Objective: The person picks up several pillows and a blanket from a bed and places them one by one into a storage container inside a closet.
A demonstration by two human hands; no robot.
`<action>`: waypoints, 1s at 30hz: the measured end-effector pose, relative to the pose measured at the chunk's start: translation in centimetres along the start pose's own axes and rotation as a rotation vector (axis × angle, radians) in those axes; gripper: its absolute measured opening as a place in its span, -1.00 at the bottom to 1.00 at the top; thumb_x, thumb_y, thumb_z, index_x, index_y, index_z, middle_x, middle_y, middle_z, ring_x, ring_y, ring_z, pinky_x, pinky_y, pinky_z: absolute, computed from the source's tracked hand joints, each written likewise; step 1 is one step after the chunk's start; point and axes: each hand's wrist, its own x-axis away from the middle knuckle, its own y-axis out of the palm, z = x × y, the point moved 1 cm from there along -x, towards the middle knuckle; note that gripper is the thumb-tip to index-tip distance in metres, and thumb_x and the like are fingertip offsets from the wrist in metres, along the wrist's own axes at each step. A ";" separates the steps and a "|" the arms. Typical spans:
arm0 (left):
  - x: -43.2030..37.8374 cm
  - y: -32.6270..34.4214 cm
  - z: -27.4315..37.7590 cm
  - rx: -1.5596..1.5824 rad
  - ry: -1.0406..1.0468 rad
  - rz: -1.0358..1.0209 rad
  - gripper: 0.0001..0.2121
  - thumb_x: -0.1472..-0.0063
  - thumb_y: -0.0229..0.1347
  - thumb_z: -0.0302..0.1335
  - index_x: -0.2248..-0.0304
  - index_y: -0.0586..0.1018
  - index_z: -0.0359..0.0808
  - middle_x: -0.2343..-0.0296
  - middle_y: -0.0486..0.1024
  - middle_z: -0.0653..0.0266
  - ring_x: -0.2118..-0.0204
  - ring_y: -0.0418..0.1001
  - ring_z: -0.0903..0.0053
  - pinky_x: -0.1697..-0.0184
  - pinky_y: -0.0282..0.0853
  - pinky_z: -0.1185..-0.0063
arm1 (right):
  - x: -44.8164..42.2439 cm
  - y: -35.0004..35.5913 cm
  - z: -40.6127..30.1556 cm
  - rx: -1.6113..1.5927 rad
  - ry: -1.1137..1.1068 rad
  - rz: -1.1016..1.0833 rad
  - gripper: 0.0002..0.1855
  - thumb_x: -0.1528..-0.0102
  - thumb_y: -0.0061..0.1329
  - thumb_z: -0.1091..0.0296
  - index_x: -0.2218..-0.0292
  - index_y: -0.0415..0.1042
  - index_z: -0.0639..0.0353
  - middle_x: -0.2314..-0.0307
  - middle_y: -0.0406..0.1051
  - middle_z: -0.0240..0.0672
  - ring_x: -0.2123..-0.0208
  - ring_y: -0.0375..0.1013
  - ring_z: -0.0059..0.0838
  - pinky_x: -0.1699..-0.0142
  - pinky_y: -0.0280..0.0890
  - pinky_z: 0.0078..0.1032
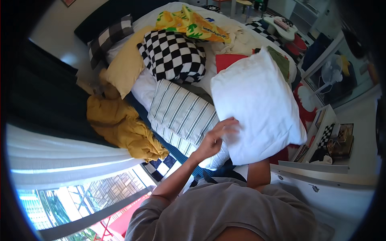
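Note:
A plump white pillow [256,105] is raised in front of me at the right side of the bed. My left hand [218,134] is at its near left side, fingers spread and partly blurred. Whether the fingertips touch the fabric cannot be told. My right forearm [258,174] passes behind the pillow, which hides my right hand. Left of the pillow, a striped white-and-dark pillow [184,111] lies on the bed. More striped fabric [173,132] and a quilted white piece [215,158] lie below it.
Farther up the bed [144,87] are a black-and-white checkered bundle [176,54], a yellow pillow [126,66] and a bright yellow printed cloth [193,24]. A mustard cover [123,129] hangs off the left side. A low shelf [316,135] with books stands at the right.

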 end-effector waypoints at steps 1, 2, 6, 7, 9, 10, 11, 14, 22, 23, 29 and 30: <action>0.5 0.7 0.0 0.405 -0.171 0.196 -0.57 -0.11 -0.15 -0.64 -0.01 0.30 -0.15 -0.06 0.12 0.15 -0.13 0.05 0.28 -0.15 -0.02 0.31 | -0.2 0.6 -0.7 0.044 -0.029 -0.074 -0.17 0.03 -0.12 -0.23 -0.07 0.10 0.24 -0.06 0.06 -0.20 -0.12 0.01 -0.30 -0.14 -0.05 -0.46; 0.9 0.1 -0.6 0.798 -0.214 0.251 -0.54 -0.16 -0.11 -0.51 -0.07 0.18 -0.11 -0.08 0.04 0.12 -0.15 0.01 0.34 -0.11 0.06 0.35 | -0.4 1.6 -1.0 0.060 -0.056 -0.155 -0.17 0.03 -0.12 -0.24 -0.07 0.10 0.25 -0.07 0.05 -0.21 -0.12 0.01 -0.31 -0.14 -0.05 -0.46; 5.9 -2.6 -8.2 1.094 -0.433 0.461 -0.42 -0.15 0.00 -0.21 -0.07 0.12 -0.31 0.06 0.28 0.09 0.08 0.33 0.39 0.08 0.34 0.40 | 0.9 6.1 3.5 0.306 0.007 -0.474 -0.14 0.03 -0.12 -0.27 -0.08 0.09 0.25 -0.08 0.03 -0.23 -0.13 -0.01 -0.33 -0.15 -0.06 -0.48; 7.1 -2.6 -10.3 1.118 -0.493 0.578 -0.43 -0.14 0.02 -0.23 -0.06 0.14 -0.34 0.11 0.33 0.12 0.14 0.38 0.38 0.11 0.37 0.41 | 2.0 6.7 5.5 0.374 0.024 -0.499 -0.16 0.05 -0.04 -0.19 -0.07 0.09 0.26 -0.10 -0.01 -0.19 -0.14 -0.03 -0.29 -0.15 -0.06 -0.47; 8.7 -2.3 -12.8 1.161 -0.511 0.616 -0.48 -0.16 0.01 -0.26 -0.05 0.17 -0.31 0.12 0.34 0.15 0.14 0.38 0.40 0.11 0.38 0.44 | 4.7 7.8 9.2 0.457 0.186 -0.353 -0.21 0.06 0.05 -0.04 -0.07 0.09 0.22 -0.08 0.00 -0.13 -0.14 -0.02 -0.23 -0.14 -0.05 -0.45; 9.4 -2.3 -13.5 1.181 -0.518 0.636 -0.50 -0.17 0.00 -0.27 -0.04 0.19 -0.30 0.12 0.34 0.16 0.14 0.38 0.40 0.12 0.38 0.46 | 5.9 8.6 9.9 0.448 0.249 -0.279 -0.22 0.06 0.06 -0.01 -0.07 0.10 0.21 -0.07 0.02 -0.11 -0.12 0.01 -0.22 -0.13 -0.02 -0.45; 10.3 -1.9 -14.1 1.058 -0.534 0.720 -0.50 -0.14 0.03 -0.24 -0.03 0.22 -0.24 0.11 0.34 0.20 0.13 0.38 0.42 0.10 0.37 0.49 | 6.9 9.2 10.6 0.437 0.311 -0.206 -0.24 0.06 0.06 0.02 -0.07 0.10 0.20 -0.07 0.04 -0.10 -0.11 0.04 -0.20 -0.12 0.00 -0.45; 10.2 -1.2 -12.3 1.059 -0.444 0.735 -0.45 -0.08 0.07 -0.16 0.00 0.25 -0.24 0.14 0.36 0.21 0.17 0.40 0.42 0.13 0.37 0.48 | 8.0 10.8 8.9 0.732 0.202 -0.182 -0.28 0.00 0.01 0.05 -0.07 0.07 0.25 -0.01 0.13 -0.06 -0.04 0.17 -0.19 -0.06 0.09 -0.44; 6.3 -3.2 -7.2 0.793 -0.693 0.683 -0.56 0.12 0.10 -0.56 0.17 0.34 -0.46 0.35 0.43 0.11 0.33 0.44 0.40 0.23 0.40 0.48 | 6.9 7.0 11.9 0.868 0.134 0.070 -0.21 0.03 0.05 0.09 -0.11 0.00 0.22 0.13 0.30 -0.03 0.07 0.28 -0.24 0.03 0.18 -0.45; 6.1 -3.0 -7.2 0.793 -0.730 0.708 -0.57 0.14 0.10 -0.58 0.19 0.36 -0.47 0.38 0.44 0.11 0.35 0.45 0.39 0.25 0.40 0.49 | 6.7 6.5 11.8 0.958 0.159 0.028 -0.19 0.06 0.06 0.10 -0.11 -0.02 0.22 0.08 0.24 -0.05 0.06 0.26 -0.20 0.03 0.18 -0.40; 5.1 -2.1 -8.5 0.852 -0.680 0.800 -0.80 0.18 0.01 -0.67 0.44 0.46 -0.48 0.51 0.45 0.09 0.48 0.46 0.38 0.36 0.42 0.50 | 4.3 0.8 9.7 1.110 0.060 0.087 -0.58 0.07 0.06 0.24 0.20 0.36 0.29 0.50 0.43 -0.25 0.57 0.35 -0.34 0.42 0.27 -0.41; 6.8 -3.3 -9.3 0.920 -0.674 0.771 -0.78 0.17 0.01 -0.68 0.41 0.44 -0.51 0.50 0.45 0.09 0.48 0.46 0.37 0.37 0.43 0.51 | 3.6 1.3 8.4 0.863 0.256 0.131 -0.68 0.04 0.04 0.23 0.31 0.40 0.29 0.60 0.40 -0.36 0.64 0.31 -0.47 0.49 0.23 -0.50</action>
